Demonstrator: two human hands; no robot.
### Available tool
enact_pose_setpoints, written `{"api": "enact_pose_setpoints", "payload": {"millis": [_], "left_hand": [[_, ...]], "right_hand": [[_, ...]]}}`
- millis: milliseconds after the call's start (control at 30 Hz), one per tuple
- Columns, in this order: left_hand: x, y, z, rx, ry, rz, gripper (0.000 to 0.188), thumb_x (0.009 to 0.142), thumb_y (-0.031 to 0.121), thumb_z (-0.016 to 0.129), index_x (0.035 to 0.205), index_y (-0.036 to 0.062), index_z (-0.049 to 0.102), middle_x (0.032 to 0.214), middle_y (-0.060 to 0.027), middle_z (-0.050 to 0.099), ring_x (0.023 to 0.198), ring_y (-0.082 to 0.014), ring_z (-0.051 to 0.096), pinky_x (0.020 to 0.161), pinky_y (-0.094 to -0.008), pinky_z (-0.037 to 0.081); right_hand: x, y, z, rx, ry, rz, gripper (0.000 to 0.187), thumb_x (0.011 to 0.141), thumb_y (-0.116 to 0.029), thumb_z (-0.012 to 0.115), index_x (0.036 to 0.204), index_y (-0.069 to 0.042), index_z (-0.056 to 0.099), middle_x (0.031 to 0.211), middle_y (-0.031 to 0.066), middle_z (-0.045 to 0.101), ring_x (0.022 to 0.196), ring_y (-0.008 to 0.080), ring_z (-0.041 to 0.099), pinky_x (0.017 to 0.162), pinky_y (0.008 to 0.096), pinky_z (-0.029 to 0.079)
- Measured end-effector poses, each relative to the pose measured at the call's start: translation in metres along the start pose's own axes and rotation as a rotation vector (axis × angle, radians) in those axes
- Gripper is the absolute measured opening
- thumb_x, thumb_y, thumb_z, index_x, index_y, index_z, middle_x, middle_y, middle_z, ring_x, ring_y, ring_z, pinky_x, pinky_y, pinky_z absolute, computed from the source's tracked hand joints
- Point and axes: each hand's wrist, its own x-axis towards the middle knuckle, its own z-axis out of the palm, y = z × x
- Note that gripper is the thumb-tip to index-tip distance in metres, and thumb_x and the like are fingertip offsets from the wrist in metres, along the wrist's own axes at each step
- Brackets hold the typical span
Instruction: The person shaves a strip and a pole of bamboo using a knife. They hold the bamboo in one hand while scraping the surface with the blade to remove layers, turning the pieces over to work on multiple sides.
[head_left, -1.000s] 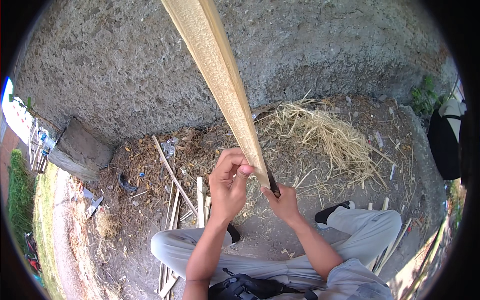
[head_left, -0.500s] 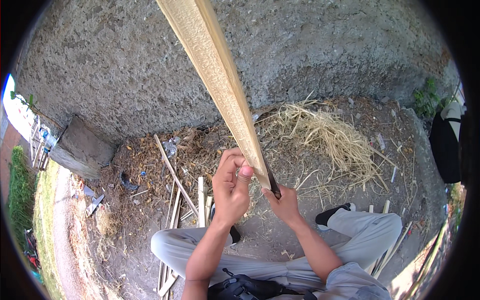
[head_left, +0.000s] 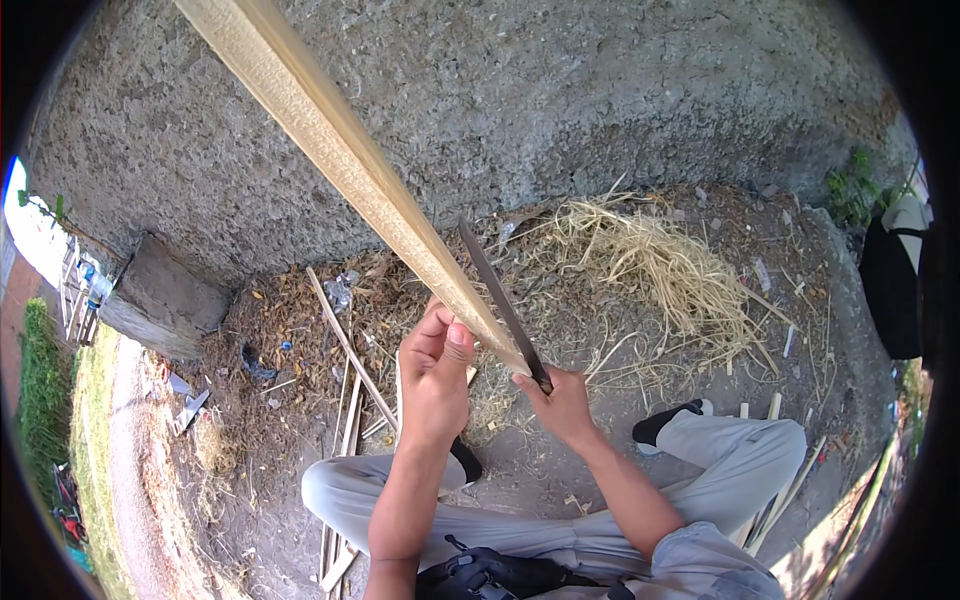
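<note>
A long pale strip of split wood or bamboo (head_left: 340, 150) slants from the top left down to my hands. My left hand (head_left: 435, 375) pinches it near its lower end, thumb on the front face. In my right hand (head_left: 560, 405) is a dark-bladed knife (head_left: 500, 295), its blade pointing up and away; the fist hides the handle. The right thumb lies against the strip's lower tip. The blade stands just right of the strip, with a narrow gap between them toward the blade's tip.
Ahead rises a rough grey wall (head_left: 640, 90). A heap of straw-like shavings (head_left: 660, 270) lies on the ground before it. Several cut strips (head_left: 350, 345) lie by my left knee, others by the right. A concrete block (head_left: 165, 295) stands left, a black bag (head_left: 890, 290) far right.
The strip has swung left at its upper end, and my left hand has shifted slightly left with it. The knife blade, mostly hidden behind the strip before, now shows apart from it.
</note>
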Motion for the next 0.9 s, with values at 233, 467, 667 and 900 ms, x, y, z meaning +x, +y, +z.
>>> {"api": "enact_pose_setpoints", "payload": {"millis": [233, 467, 667, 900], "left_hand": [[0.000, 0.009, 0.005, -0.147, 0.028, -0.049, 0.025, 0.099, 0.027, 0.062, 0.102, 0.0026, 0.063, 0.111, -0.0066, 0.054, 0.110, -0.0213, 0.052, 0.095, -0.0405, 0.045], [0.002, 0.012, 0.007, -0.243, 0.015, -0.063, 0.020, 0.096, 0.023, 0.064, 0.103, 0.0045, 0.062, 0.112, -0.0056, 0.052, 0.115, -0.0230, 0.050, 0.097, -0.0441, 0.046], [0.003, 0.012, 0.006, -0.339, -0.021, -0.069, 0.022, 0.096, 0.021, 0.065, 0.106, 0.0020, 0.060, 0.113, -0.0051, 0.053, 0.118, -0.0233, 0.048, 0.101, -0.0452, 0.044], [0.005, 0.019, 0.006, -0.391, -0.039, -0.022, 0.026, 0.097, 0.022, 0.063, 0.109, -0.0011, 0.059, 0.114, -0.0073, 0.052, 0.118, -0.0245, 0.049, 0.100, -0.0447, 0.043]], "right_hand": [[0.002, 0.002, 0.005, 0.020, -0.006, -0.008, 0.032, 0.091, -0.033, 0.073, 0.098, -0.002, 0.074, 0.052, 0.0090, 0.055, 0.042, 0.0194, 0.052, 0.045, 0.0352, 0.039], [0.002, 0.002, 0.004, -0.012, -0.034, 0.007, 0.032, 0.093, -0.033, 0.072, 0.101, -0.002, 0.074, 0.053, 0.0102, 0.056, 0.043, 0.0194, 0.053, 0.046, 0.0353, 0.040], [0.001, 0.002, 0.005, 0.129, -0.032, 0.055, 0.030, 0.091, -0.032, 0.074, 0.103, -0.005, 0.074, 0.050, 0.0051, 0.051, 0.043, 0.0150, 0.047, 0.045, 0.0344, 0.036], [0.002, 0.004, 0.006, 0.125, -0.034, 0.032, 0.029, 0.091, -0.031, 0.074, 0.102, -0.004, 0.074, 0.048, 0.0036, 0.048, 0.042, 0.0155, 0.044, 0.045, 0.0344, 0.035]]}}
